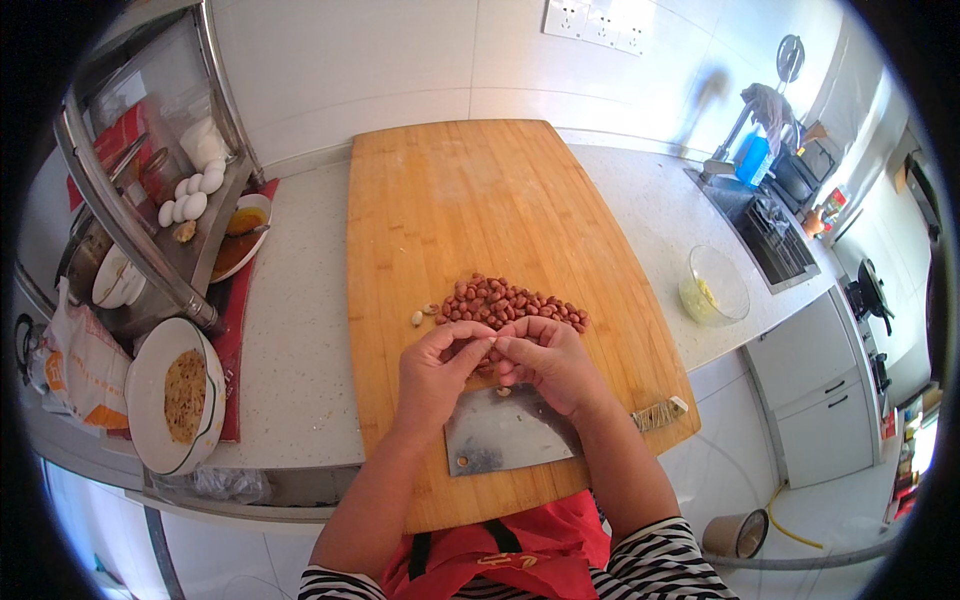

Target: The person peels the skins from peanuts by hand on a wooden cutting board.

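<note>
My left hand [450, 367] and my right hand [544, 364] meet fingertip to fingertip over the near edge of a pile of red-skinned peanuts [502, 298]. Thumbs and forefingers pinch something small, probably a peanut; the fingers mostly hide it. The pile lies on a large wooden cutting board [472, 202]. Just left of it sits a pale, skinless peanut [417, 319]. Below my hands a cleaver [510, 435] lies flat, its cord-wrapped handle pointing right, partly under my right forearm. A bit of peanut [503, 391] rests at the blade's upper edge.
On the left stand a bowl of brownish mixture [135, 405], a metal rack [127, 202] with eggs [195, 205], and a white dish of orange sauce [262, 214]. At right are a glass bowl with yellowish-green food [739, 289] and a sink [780, 251].
</note>
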Available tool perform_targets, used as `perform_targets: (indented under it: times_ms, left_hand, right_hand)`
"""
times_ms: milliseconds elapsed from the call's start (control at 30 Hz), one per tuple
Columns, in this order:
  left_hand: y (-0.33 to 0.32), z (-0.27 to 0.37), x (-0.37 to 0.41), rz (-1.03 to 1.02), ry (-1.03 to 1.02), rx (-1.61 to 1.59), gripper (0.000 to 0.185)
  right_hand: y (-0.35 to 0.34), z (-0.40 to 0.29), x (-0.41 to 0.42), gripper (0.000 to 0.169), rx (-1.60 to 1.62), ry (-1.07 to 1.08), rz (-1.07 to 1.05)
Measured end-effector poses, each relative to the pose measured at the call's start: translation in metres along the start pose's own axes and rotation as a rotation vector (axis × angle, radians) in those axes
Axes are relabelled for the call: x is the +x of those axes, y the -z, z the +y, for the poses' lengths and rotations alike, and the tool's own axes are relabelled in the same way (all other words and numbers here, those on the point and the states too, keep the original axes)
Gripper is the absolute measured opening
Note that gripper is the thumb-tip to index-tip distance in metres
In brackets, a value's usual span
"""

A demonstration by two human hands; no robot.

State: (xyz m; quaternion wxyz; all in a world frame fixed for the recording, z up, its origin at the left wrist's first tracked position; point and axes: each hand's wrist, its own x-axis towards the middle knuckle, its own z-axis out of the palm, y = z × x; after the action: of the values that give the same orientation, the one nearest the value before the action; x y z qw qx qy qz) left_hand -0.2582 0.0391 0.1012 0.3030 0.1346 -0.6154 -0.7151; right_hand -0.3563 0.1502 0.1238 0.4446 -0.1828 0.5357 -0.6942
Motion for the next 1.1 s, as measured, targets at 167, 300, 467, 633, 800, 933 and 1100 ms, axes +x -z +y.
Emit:
perform_targets:
  times_ms: [167, 300, 467, 633, 800, 933, 1100]
  left_hand:
    - [0.0001, 0.0103, 0.0, -0.05, 0.104, -0.122, 0.009]
    - [0.0008, 0.0056, 0.0004, -0.052, 0.111, -0.133, 0.01]
    - [-0.0018, 0.0065, 0.0004, -0.072, 0.173, -0.192, 0.012]
    - [0.0001, 0.0036, 0.0008, -0.044, 0.225, -0.205, 0.012]
    - [0.0012, 0.0069, 0.0012, -0.046, 0.259, -0.25, 0.012]
    - [0.0034, 0.0027, 0.0019, -0.073, 0.236, -0.276, 0.013]
    - [0.0042, 0.0039, 0.0027, -0.061, 0.267, -0.304, 0.014]
  right_hand:
    - [0.0013, -0.0009, -0.0008, 0.011, 0.034, -0.003, -0.015]
    - [0.0004, -0.0003, -0.0004, 0.01, 0.011, 0.008, -0.021]
    - [-0.0035, 0.0018, 0.0004, 0.011, -0.229, 0.113, 0.062]
    - [-0.0058, 0.0026, 0.0001, 0.011, -0.335, 0.147, 0.066]
    - [-0.0058, 0.0006, -0.0007, 0.009, -0.157, 0.097, 0.049]
    - [-0.0018, 0.0013, 0.0008, 0.007, -0.047, 0.076, 0.025]
    - [-0.0003, -0.0005, 0.0001, 0.006, 0.058, 0.056, 0.022]
